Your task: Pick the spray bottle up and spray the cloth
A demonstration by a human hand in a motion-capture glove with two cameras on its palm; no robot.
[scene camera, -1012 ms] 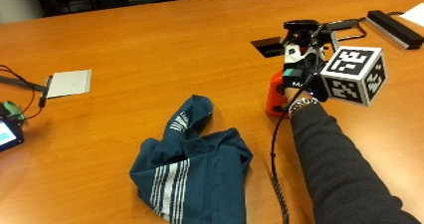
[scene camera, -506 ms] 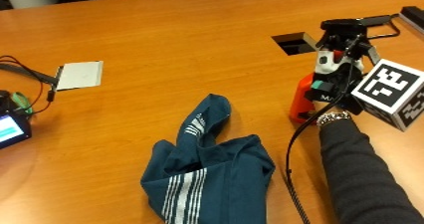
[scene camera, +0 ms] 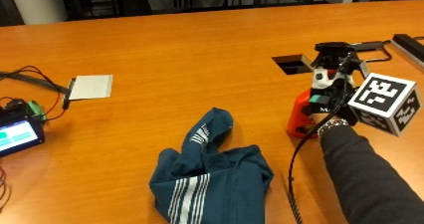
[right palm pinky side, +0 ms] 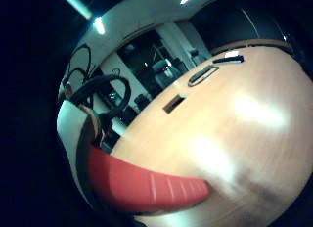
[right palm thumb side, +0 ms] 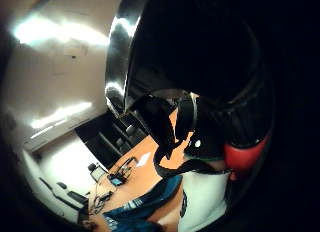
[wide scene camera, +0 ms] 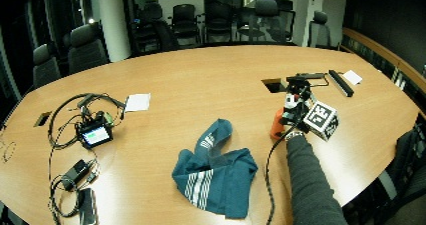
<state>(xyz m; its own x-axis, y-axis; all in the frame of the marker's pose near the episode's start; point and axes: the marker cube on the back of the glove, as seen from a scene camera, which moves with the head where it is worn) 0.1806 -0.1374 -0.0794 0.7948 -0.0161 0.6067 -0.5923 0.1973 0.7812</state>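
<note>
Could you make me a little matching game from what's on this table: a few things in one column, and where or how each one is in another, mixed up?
Things:
1. spray bottle
2. cloth
3. white card
4. small screen

Places or states:
A. lies flat on the table beside dark cables
B. lit up, at the table's edge among wires
C. upright, with the gloved right hand on it
D. crumpled, blue with white stripes

Pairs: 1-C, 2-D, 3-A, 4-B

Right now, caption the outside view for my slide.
Gloved right hand grips red spray bottle beside blue cloth.
</note>
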